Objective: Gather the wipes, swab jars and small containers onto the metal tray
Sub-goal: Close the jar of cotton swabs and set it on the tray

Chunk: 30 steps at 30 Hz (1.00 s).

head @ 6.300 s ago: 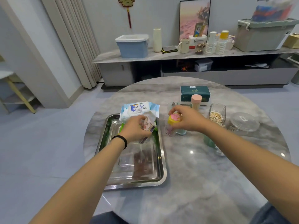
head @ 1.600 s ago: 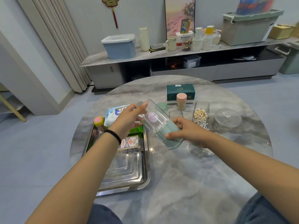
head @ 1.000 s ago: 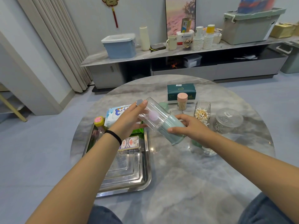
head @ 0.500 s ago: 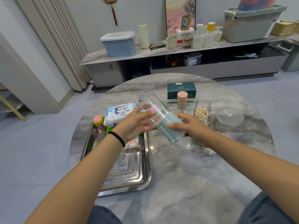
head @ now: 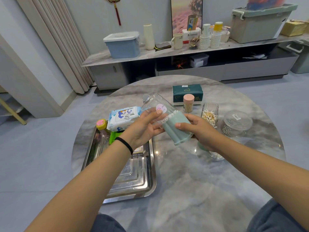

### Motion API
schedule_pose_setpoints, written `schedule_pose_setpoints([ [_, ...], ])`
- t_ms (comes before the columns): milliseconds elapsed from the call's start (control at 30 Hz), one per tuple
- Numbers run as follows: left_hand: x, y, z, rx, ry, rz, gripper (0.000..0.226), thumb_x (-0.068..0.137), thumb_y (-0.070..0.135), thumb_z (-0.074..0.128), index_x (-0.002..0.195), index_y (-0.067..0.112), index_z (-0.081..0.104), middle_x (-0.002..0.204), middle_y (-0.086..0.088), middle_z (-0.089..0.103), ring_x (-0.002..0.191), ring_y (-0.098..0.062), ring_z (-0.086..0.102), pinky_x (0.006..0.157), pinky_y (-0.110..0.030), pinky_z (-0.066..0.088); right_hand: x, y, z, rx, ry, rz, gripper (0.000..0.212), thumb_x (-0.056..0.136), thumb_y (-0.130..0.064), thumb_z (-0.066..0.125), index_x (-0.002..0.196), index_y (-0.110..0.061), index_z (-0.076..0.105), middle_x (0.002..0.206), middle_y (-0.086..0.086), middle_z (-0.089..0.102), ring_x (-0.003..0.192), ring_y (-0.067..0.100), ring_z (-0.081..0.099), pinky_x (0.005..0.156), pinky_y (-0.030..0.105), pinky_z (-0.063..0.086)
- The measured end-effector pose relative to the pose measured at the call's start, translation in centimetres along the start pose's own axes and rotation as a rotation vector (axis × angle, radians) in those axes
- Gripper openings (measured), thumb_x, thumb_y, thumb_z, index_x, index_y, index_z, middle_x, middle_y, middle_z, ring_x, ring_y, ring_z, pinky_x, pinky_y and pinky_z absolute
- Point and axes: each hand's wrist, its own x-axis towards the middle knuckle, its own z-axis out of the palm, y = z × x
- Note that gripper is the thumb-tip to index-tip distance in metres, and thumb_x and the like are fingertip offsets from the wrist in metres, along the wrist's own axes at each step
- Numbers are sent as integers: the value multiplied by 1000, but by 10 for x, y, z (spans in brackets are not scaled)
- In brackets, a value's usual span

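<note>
Grip: left hand (head: 142, 129) and right hand (head: 199, 131) clasp tilted green-based, clear-lidded swab jar (head: 172, 124).
Advice: level it, set it upright on steel tray (head: 133, 180) below-left.

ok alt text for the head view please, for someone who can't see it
Both hands, left and right, hold a tilted green swab jar with a clear lid over a round marble table. A metal tray at left holds a wipes pack.

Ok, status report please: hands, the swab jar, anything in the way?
Left hand and right hand both hold the swab jar, tilted above the table. Not on metal tray yet. Path looks clear.
</note>
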Motion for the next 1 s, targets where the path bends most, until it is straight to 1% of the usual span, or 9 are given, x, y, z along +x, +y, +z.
schedule_pose_setpoints([
  [67, 0, 1, -1, 26, -17, 3, 24, 80, 16, 63, 100, 19, 50, 113, -13, 60, 92, -25, 65, 74, -34, 60, 0, -1, 0, -21, -13, -1, 32, 84, -16, 65, 115, -22, 60, 106, 2, 67, 91, 17, 64, 71, 24, 53],
  [167, 0, 0, -1, 48, -19, 9, 16, 89, 12, 57, 101, 20, 51, 103, -8, 64, 83, -21, 68, 67, -33, 60, -2, -2, 0, -64, -32, -2, 23, 84, -17, 65, 104, -27, 63, 104, 3, 68, 90, 16, 65, 74, 25, 54],
  [333, 0, 1, 0, 77, -19, 26, 21, 88, 9, 55, 105, 20, 48, 101, -8, 65, 79, -21, 69, 63, -32, 59, -1, -4, -1, -88, -37, -1, 24, 84, -18, 65, 107, -26, 63, 107, 5, 68, 91, 18, 65, 72, 24, 53],
  [400, 0, 2, -1, 120, -34, 30, 24, 88, 7, 55, 107, 20, 47, 101, -8, 65, 76, -21, 70, 67, -34, 60, -1, -5, 0, -104, -42, -14, 23, 84, -19, 65, 105, -29, 63, 106, 3, 69, 91, 17, 65, 75, 27, 53],
  [533, 1, -2, -1, 106, -63, 9, 37, 86, 9, 61, 117, 18, 43, 112, -11, 64, 91, -25, 68, 81, -37, 59, -1, -5, 0, -79, -45, -42, 19, 84, -21, 65, 98, -33, 64, 104, 2, 70, 89, 15, 66, 80, 30, 53],
  [667, 2, -8, 4, 127, -52, -9, 33, 84, 9, 63, 113, 17, 48, 118, -13, 61, 103, -26, 62, 90, -38, 54, 2, -2, -1, -17, -78, -40, 21, 83, -21, 65, 102, -30, 62, 103, 0, 69, 92, 14, 67, 80, 24, 56],
  [767, 4, -16, 9, 191, -53, -37, 58, 75, 13, 67, 129, 11, 45, 132, -16, 54, 112, -27, 59, 87, -40, 56, 6, 2, 3, 75, -115, -18, 22, 83, -24, 61, 104, -21, 60, 101, 1, 69, 93, 14, 67, 83, 24, 55],
  [867, 2, -22, 12, 297, -57, -86, 69, 73, 18, 70, 136, 18, 41, 132, -11, 55, 115, -27, 57, 87, -47, 53, 12, 1, 5, 165, -105, 21, 17, 92, -23, 52, 105, -15, 60, 100, 2, 69, 95, 14, 66, 86, 25, 54],
  [1000, -3, -25, 2, 187, -68, -152, 70, 79, 10, 67, 139, 25, 35, 137, -10, 51, 111, -35, 59, 87, -53, 54, 20, -1, 7, 194, -55, 59, 40, 96, -30, 45, 132, -13, 48, 128, 8, 59, 121, 23, 55, 107, 41, 42],
])
